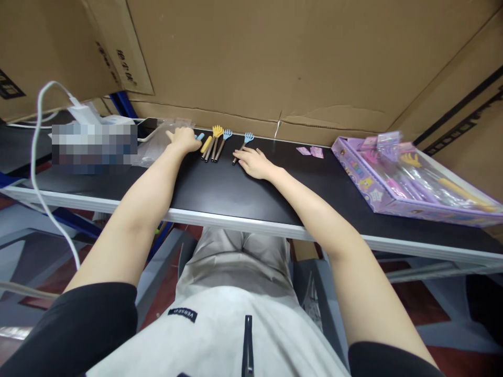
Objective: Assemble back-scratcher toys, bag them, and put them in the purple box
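Between right hand (254,163) and edge (236,221) spreads black tabletop (223,187).

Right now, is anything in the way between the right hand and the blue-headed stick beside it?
Nothing visible is: the right hand has its fingers at the handle of that blue-headed stick. The other sticks lie to its left, not between.

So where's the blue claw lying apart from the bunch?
In the head view, the blue claw lies on the table, partly under the right hand, right of the bunch.
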The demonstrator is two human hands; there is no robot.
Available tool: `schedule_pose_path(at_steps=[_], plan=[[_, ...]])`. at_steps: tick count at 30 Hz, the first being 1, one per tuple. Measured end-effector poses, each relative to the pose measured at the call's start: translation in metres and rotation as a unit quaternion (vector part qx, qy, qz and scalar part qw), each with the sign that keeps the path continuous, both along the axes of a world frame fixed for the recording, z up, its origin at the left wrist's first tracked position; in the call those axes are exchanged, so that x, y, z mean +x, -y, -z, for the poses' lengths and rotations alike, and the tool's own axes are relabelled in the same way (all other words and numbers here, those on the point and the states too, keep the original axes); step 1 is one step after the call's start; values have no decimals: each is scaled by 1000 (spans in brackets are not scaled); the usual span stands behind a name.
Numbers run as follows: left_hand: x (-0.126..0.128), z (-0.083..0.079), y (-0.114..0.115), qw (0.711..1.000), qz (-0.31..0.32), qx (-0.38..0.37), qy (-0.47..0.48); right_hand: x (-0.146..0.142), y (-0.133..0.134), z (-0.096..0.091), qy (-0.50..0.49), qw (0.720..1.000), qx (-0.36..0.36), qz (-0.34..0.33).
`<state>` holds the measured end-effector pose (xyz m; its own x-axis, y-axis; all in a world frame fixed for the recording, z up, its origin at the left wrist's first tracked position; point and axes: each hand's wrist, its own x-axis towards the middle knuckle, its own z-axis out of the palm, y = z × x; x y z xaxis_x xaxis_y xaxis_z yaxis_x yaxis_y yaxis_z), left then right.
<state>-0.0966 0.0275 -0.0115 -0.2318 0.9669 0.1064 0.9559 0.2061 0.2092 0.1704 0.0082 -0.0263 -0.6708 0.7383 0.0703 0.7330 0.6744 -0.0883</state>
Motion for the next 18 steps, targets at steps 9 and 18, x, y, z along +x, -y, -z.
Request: schedule_pose_path(at_steps=[9,18], plan=[[29,-6,8,987,131,93,13,14,2,-4,-21,998,52,0],[54,-1,11,969,241,50,-21,51,-20,-4,-2,993,60,100]])
